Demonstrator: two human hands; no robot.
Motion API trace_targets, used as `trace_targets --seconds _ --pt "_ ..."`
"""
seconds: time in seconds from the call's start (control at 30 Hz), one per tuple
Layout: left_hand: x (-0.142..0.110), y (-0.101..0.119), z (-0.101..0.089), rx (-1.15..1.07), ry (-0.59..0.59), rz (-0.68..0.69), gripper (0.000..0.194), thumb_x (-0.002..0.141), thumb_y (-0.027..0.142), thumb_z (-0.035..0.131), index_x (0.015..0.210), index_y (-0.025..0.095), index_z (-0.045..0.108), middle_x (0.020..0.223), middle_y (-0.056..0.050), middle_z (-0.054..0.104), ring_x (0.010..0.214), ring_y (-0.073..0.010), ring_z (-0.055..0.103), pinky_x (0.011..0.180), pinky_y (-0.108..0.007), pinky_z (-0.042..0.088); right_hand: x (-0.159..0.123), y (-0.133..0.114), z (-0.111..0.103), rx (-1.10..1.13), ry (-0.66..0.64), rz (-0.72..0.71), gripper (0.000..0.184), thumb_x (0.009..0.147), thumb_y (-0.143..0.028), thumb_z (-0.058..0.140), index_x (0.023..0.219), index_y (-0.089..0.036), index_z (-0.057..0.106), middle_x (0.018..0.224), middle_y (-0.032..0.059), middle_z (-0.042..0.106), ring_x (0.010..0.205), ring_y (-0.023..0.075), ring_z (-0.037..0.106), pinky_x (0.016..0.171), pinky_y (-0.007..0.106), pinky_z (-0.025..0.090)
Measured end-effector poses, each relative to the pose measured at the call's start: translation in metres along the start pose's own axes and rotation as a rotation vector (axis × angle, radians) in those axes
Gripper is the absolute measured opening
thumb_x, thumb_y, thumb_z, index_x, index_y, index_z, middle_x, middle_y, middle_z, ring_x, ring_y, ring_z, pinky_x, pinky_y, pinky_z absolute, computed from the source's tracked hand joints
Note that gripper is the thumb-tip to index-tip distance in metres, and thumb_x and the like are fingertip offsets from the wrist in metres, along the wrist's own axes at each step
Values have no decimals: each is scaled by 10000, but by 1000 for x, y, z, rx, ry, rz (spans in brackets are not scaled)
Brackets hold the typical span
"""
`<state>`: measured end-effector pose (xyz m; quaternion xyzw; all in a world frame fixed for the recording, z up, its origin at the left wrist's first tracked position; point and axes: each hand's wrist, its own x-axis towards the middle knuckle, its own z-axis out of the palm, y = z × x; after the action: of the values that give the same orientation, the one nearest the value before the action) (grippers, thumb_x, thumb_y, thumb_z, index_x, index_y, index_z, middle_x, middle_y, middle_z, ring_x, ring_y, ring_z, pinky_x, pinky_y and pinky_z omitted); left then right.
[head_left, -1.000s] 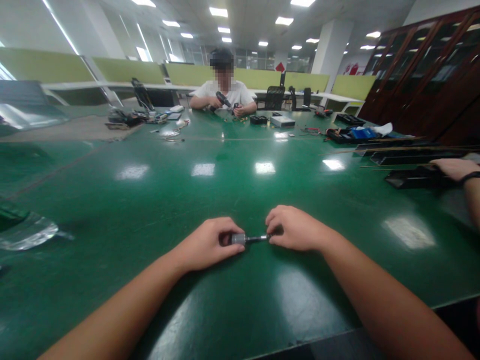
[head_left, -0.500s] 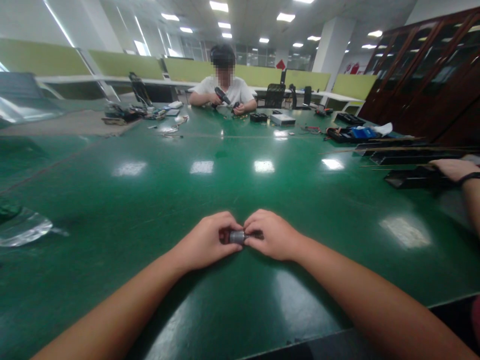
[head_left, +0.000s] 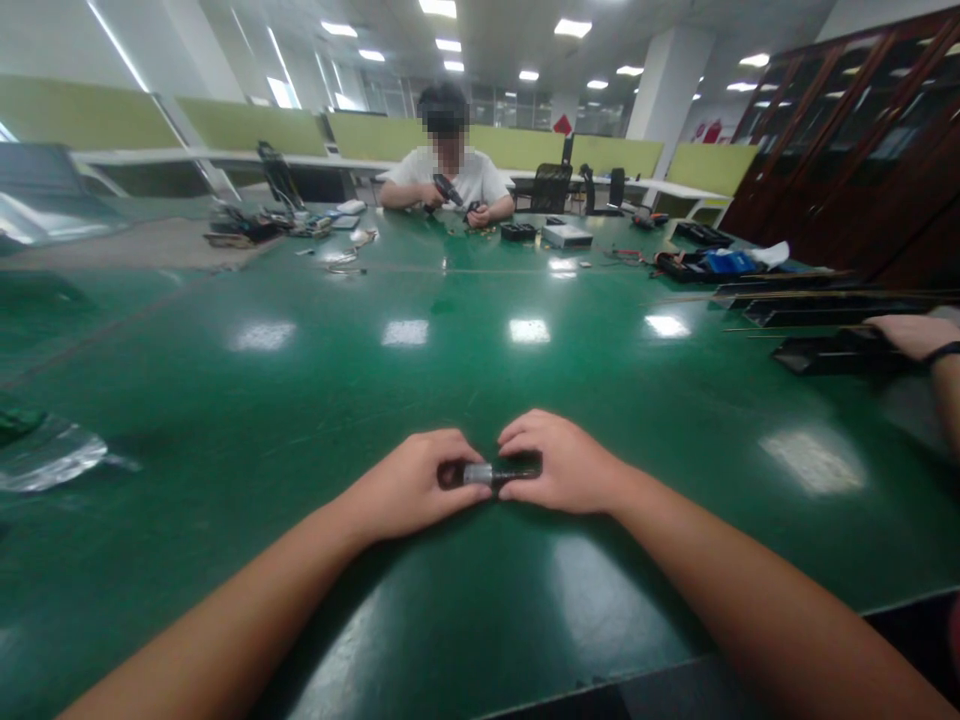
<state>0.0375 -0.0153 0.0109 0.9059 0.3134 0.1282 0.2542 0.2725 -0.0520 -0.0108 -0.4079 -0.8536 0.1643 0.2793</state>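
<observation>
A small grey metal cylinder (head_left: 478,474), perhaps a little motor, lies sideways just above or on the green tabletop near me. My left hand (head_left: 420,480) is closed on it, with thumb in front and fingers behind. From its right end a thin dark part (head_left: 517,474) reaches toward my right palm; whether it is a shaft or wires I cannot tell. My right hand (head_left: 559,465) curves around that thin part, its thumb and fingers apart from each other, and does not appear to grip it.
Across the green table (head_left: 345,380) sits a person (head_left: 450,180) holding a power drill (head_left: 448,188). At the right, another person's hand (head_left: 911,336) rests on black channel-like bars (head_left: 832,352). A tool case (head_left: 712,265), a clear plastic piece (head_left: 60,455) and cables (head_left: 345,262) lie around.
My right hand has shifted slightly right, and its fingers have parted from the thin end. My left hand still grips the cylinder, moved very slightly right.
</observation>
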Motion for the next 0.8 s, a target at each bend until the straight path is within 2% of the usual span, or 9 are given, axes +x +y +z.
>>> trace_targets --seconds 0.27,0.8 --pt "-2 -5 1 -9 16 1 240 854 411 708 909 179 741 796 -30 658 693 -160 605 621 -244 437 -1 1 2 26 2 8 247 746 -244 796 982 -187 752 1120 70 726 1057 224 637 968 374 498" --pt "-2 -4 3 -4 14 -26 238 831 410 725 873 176 728 766 -19 643 674 -158 594 599 -242 418 1 -3 5 48 -8 -36 101 812 -183 727 905 -209 755 1053 59 735 1006 208 642 911 348 500"
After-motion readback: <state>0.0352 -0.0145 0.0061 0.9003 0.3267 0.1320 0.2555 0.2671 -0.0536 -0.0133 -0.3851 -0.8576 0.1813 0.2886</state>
